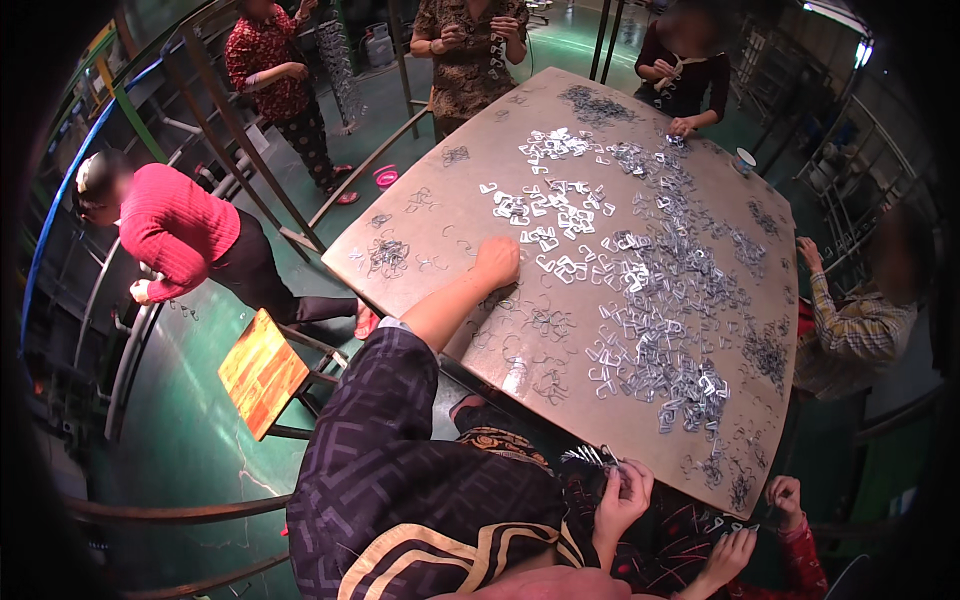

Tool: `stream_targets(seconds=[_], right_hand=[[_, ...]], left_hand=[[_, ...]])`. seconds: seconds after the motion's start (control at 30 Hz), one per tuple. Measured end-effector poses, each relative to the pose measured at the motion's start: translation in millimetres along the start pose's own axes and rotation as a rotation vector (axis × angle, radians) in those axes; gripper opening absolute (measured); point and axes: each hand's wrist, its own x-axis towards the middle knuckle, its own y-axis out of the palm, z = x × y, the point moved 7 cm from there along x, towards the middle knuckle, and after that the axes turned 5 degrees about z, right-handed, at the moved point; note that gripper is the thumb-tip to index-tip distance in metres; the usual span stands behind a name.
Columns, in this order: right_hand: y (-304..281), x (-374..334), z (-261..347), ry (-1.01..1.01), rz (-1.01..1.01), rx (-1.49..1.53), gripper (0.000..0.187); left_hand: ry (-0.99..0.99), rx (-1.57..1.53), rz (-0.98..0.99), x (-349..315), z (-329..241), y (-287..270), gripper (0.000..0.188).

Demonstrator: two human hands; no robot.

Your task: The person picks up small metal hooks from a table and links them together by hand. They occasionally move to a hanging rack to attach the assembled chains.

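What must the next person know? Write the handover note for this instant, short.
Left hand: stretched out onto the table, fingers curled down among thin wire hooks; whether it grips one cannot be told.
Right hand: at the near table edge, closed on a small bundle of metal pieces.
Flat metal clips: a long loose heap down the middle and right of the table.
Done: one bundle gathered in the right hand.
Left: most clips and hooks lie loose on the table.
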Motion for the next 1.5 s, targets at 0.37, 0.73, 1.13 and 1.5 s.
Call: stream_targets(seconds=[0.37,0.73,1.13,1.5], right_hand=[[6.6,4.3,-1.2,0.007,0.029,-0.013,0.013],[15.5,11.6,-6.5,0.01,0.041,0.029,0.014],[17.6,25.7,3.7,-0.073,0.0,0.004,0.016],[17.4,26.2,12.9,-0.093,0.046,-0.027,0.013]], left_hand=[[-0.187,-0.464,-0.054,-32.3,4.6,13.3,0.015],[0.346,-1.401,0.326,-114.8,-153.4,-61.4,0.009],[0.643,-1.479,0.556,-186.4,-239.1,-105.4,0.01],[0.49,-1.493,0.662,-194.2,-246.3,-93.9,0.009]])
